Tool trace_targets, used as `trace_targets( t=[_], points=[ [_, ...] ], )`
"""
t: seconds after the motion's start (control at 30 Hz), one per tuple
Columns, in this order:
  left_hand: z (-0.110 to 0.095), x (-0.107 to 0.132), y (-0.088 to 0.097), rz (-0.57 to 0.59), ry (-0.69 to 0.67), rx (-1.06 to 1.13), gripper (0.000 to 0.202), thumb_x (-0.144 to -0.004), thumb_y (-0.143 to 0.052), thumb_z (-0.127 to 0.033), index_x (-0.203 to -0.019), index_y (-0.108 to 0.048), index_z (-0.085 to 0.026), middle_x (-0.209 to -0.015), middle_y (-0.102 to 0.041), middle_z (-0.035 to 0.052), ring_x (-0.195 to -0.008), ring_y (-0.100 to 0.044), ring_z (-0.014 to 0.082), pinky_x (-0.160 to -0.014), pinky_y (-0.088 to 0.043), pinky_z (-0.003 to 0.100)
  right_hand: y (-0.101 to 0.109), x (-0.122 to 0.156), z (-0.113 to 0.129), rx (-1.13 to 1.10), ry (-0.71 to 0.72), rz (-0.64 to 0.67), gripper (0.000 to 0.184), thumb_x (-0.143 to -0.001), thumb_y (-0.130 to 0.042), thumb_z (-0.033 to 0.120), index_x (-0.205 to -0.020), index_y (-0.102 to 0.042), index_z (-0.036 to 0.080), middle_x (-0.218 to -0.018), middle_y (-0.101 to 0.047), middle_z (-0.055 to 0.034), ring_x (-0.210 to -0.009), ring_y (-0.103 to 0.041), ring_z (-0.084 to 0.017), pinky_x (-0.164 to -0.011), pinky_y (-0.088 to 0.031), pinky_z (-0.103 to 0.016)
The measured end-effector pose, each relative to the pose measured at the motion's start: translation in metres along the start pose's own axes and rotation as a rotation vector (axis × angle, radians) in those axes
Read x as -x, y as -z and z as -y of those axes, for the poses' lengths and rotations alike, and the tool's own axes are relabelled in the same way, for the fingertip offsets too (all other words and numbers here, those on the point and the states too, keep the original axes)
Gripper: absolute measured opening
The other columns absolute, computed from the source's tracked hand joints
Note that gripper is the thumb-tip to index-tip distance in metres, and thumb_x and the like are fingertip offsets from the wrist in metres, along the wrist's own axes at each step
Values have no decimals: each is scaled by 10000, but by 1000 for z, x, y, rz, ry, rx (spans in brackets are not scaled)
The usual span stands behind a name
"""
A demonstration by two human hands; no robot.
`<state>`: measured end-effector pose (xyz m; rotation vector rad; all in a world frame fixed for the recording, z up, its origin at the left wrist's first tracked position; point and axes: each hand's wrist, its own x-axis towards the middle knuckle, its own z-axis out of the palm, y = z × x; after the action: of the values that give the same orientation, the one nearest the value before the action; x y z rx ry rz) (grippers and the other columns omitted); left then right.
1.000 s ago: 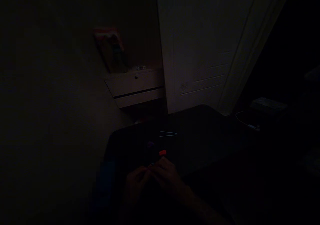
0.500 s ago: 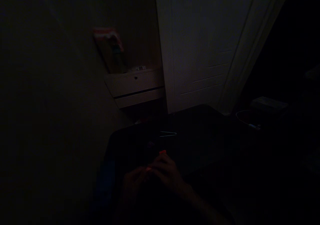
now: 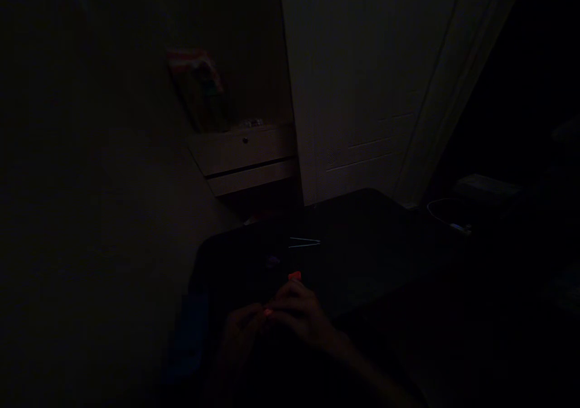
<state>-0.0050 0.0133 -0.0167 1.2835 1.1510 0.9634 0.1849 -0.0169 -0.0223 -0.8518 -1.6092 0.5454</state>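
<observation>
Two hands of mine meet low in the view, left hand (image 3: 241,329) and right hand (image 3: 304,314), with a small orange piece (image 3: 268,312) glowing where the fingertips come together. It sits at the very tips of my right fingers, pinched between thumb and forefinger. My left fingers bend in close from the other side, but it's too dark for me to tell whether they grip it. Much of the piece is covered. Just beyond my right knuckles, a red-orange block (image 3: 294,275) lies on the dark worktop (image 3: 362,239), its near edge partly hidden by my hand. Farther off rest thin V-shaped tweezers (image 3: 308,245) and a dim purplish thing (image 3: 272,262) I can't make out. A blue shape (image 3: 188,332) left of me is blurred; the bottom edge cuts off my right forearm (image 3: 357,365).
</observation>
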Motion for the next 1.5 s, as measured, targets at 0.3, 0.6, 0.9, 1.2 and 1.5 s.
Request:
trace_targets(
  t=[0.3,0.6,0.9,1.2,1.5],
  points=[
    [0,-2,3,70,29,-26,351,-676,-874,-491,-652,-797,-149,-638,-738,68,-611,-641,188,-586,-511,284,1,0,0,24,41,-3,271,-993,-674,436,-1048,-834,224,-970,-718,-77,-927,-677,-191,-830,-552,-320],
    [-3,-3,1,65,74,52,353,-527,-949,-472,-613,-796,-166,-602,-734,60,-596,-642,198,-587,-522,304,3,-1,1,-25,11,65,245,-980,-694,428,-1054,-836,242,-1009,-727,-74,-967,-679,-197,-843,-558,-323],
    [-8,-1,0,21,77,-22,302,-541,-929,-440,-602,-804,-171,-590,-737,62,-567,-624,180,-563,-496,279,1,3,-9,3,91,31,226,-1007,-668,391,-1063,-828,242,-993,-738,-75,-963,-670,-197,-831,-544,-323],
    [-15,-1,0,63,97,-84,271,-540,-895,-430,-611,-821,-178,-612,-758,79,-586,-647,213,-587,-503,309,3,6,-16,28,132,51,209,-1012,-661,379,-1098,-819,271,-954,-731,-60,-933,-661,-193,-834,-548,-334],
    [-11,-1,-3,9,79,-11,343,-544,-906,-470,-546,-767,-157,-566,-691,53,-569,-584,172,-567,-458,283,2,3,-4,33,87,18,192,-966,-732,364,-1094,-808,243,-997,-732,-70,-948,-668,-201,-846,-561,-341]
  ],
)
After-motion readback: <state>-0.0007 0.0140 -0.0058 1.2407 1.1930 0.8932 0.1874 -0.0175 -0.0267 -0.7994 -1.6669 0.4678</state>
